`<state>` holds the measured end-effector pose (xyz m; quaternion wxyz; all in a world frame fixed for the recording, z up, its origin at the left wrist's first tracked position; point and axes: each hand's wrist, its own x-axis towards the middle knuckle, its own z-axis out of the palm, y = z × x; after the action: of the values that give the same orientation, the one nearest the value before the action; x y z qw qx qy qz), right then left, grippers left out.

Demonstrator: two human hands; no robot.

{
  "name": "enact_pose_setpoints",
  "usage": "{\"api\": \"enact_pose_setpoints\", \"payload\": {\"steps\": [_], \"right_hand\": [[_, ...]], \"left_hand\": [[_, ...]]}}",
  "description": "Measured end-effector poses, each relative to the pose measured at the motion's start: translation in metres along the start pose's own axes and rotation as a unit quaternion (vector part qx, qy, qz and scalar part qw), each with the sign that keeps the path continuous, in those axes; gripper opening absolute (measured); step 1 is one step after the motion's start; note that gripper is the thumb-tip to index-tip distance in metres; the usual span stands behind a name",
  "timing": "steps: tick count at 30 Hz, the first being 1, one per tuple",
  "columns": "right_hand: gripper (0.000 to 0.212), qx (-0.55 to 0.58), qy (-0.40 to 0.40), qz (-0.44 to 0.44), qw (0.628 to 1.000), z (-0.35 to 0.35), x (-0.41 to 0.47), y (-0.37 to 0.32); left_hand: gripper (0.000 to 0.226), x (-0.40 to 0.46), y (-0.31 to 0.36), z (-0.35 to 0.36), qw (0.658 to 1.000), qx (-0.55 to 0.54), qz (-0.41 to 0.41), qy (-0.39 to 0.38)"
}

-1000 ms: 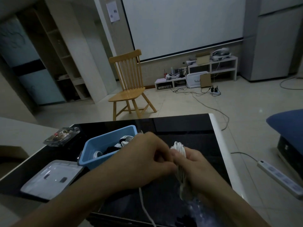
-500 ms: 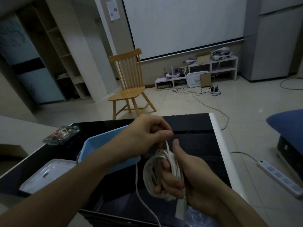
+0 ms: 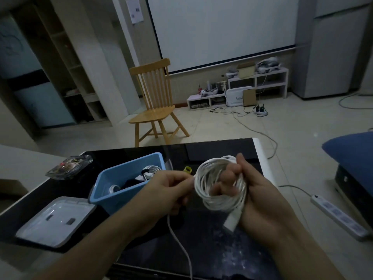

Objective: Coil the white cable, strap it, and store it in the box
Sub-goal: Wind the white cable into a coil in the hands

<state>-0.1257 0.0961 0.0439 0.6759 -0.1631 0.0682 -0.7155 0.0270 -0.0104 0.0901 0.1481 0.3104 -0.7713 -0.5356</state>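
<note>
Right hand (image 3: 260, 197) raised over the table, fingers curled through the middle of the white cable (image 3: 220, 184) coil, thumb up along the coil's outer side, gripping the loops; a white plug end hangs down from the coil beside the palm. Left hand (image 3: 167, 190) just left of the coil, fingertips pinching the loose strand where it meets the loops; the rest of that strand drops below the left hand and runs off the bottom edge. Both forearms come in from the bottom of the view. Coil held above the black glossy table (image 3: 212, 249), not touching it. Blue box (image 3: 121, 190) sits on the table left of the hands, open, with other white cables and something dark inside. A clear lid (image 3: 56, 219) lies flat at the table's near left; a clear packet (image 3: 69, 166) with coloured bits sits at the far left. Small yellow item (image 3: 187, 169) on the table behind the left hand, can't tell what. Beyond: wooden chair (image 3: 155, 104) on tiled floor, projector screen (image 3: 222, 27) on the wall, low white shelf (image 3: 256, 81) with clutter, white power strip (image 3: 339, 217) on the floor at right.
</note>
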Motion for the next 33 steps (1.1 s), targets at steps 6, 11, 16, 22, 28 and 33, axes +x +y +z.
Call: {"api": "enact_pose_setpoints", "payload": {"steps": [6, 11, 16, 22, 28, 33], "right_hand": [[0.051, -0.03, 0.104, -0.076, 0.991, 0.002, 0.0, -0.007], [0.055, -0.059, 0.166, -0.083, 0.981, -0.01, 0.006, -0.005], [0.037, -0.135, 0.263, -0.146, 0.944, -0.018, 0.009, 0.001], [0.02, -0.366, 0.334, -0.118, 0.861, -0.017, 0.008, 0.012], [0.029, -0.566, 0.255, -0.06, 0.781, -0.011, 0.006, 0.03], [0.032, -0.555, 0.136, -0.015, 0.821, -0.004, 0.004, 0.039]], "left_hand": [[0.017, -0.014, -0.02, 0.011, 0.996, 0.093, -0.014, -0.009], [0.011, -0.025, -0.022, 0.015, 0.98, 0.194, -0.011, -0.051], [0.013, -0.038, -0.01, 0.02, 0.955, 0.284, 0.008, -0.085], [0.011, -0.045, 0.016, 0.009, 0.939, 0.333, 0.03, -0.084], [0.012, -0.042, 0.042, -0.008, 0.931, 0.352, 0.077, -0.065], [0.011, -0.032, 0.06, -0.01, 0.93, 0.341, 0.126, -0.053]]}}
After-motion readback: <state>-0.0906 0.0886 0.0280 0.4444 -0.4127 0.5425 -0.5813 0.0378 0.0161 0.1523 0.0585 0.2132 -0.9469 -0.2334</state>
